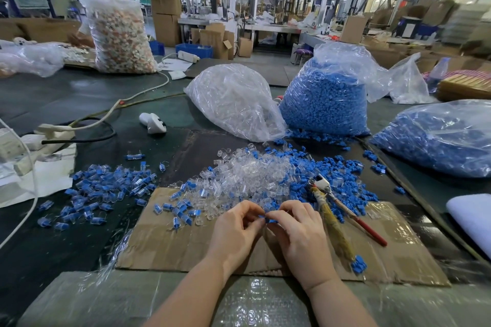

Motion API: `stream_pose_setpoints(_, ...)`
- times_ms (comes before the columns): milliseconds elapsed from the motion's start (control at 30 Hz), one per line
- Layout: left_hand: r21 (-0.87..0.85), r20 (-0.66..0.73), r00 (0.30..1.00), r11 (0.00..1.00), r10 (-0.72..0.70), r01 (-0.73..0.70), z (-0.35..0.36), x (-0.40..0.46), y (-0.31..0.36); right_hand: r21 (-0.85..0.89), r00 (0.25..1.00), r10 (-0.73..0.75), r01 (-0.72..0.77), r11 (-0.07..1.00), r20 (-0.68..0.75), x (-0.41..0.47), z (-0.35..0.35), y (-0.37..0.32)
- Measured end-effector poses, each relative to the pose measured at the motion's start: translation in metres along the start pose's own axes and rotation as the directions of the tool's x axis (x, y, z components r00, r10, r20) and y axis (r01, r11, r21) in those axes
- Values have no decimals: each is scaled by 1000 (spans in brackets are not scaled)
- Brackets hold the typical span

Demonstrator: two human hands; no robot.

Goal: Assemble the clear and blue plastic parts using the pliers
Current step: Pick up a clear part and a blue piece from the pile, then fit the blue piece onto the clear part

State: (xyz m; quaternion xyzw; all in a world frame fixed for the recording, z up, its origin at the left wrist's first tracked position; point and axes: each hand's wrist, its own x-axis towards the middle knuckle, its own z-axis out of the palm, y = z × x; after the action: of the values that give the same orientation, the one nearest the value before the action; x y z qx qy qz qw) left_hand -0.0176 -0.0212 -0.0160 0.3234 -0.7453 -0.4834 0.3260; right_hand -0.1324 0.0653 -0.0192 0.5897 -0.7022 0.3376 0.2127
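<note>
My left hand point(236, 228) and my right hand point(297, 231) meet fingertip to fingertip over the cardboard sheet point(170, 247), pinching a small blue plastic part point(266, 218) between them; whether a clear part is with it I cannot tell. Just beyond my fingers lies a heap of loose clear parts point(249, 175), with loose blue parts point(342, 175) to its right. The pliers point(334, 210), with one taped and one red handle, lie untouched on the cardboard right of my right hand. Assembled clear-and-blue pieces point(106, 191) are spread to the left.
A bag of clear parts point(233, 103) and two bags of blue parts point(326, 95) point(441, 138) stand behind the heaps. Cables, a power strip point(39, 138) and a white handheld device point(152, 122) lie at left. Another person works behind a large bag point(119, 32) far left.
</note>
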Motion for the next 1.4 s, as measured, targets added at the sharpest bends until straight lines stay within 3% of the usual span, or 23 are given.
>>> stream_pose_setpoints(700, 28, -13, 1000, 1000, 2, -2, 0, -1, 2, -21, 995, 34, -32, 999, 97, -1, -5, -4)
stream_pose_setpoints(833, 42, -15, 1000, 999, 14, -13, -1, -2, 3, -75, 985, 170, -171, 982, -19, 2, -7, -2)
stream_pose_setpoints(967, 56, -5, 1000, 998, 18, -18, -2, -2, 5, -236, 853, 508, -522, 820, -121, 9, -16, 8)
stream_pose_setpoints(1067, 57, -7, 1000, 998, 11, -10, -2, -2, 5, -504, 639, 768, -647, 572, 52, 17, -27, 20)
stream_pose_setpoints(1167, 69, -11, 1000, 998, 10, -9, -2, -2, 5, -577, 526, 835, -637, 511, 160, 20, -34, 37)
stream_pose_setpoints(1400, 75, 0, 1000, 997, -3, 3, -3, -2, 6, -586, 410, 868, -644, 492, 278, 32, -39, 51)
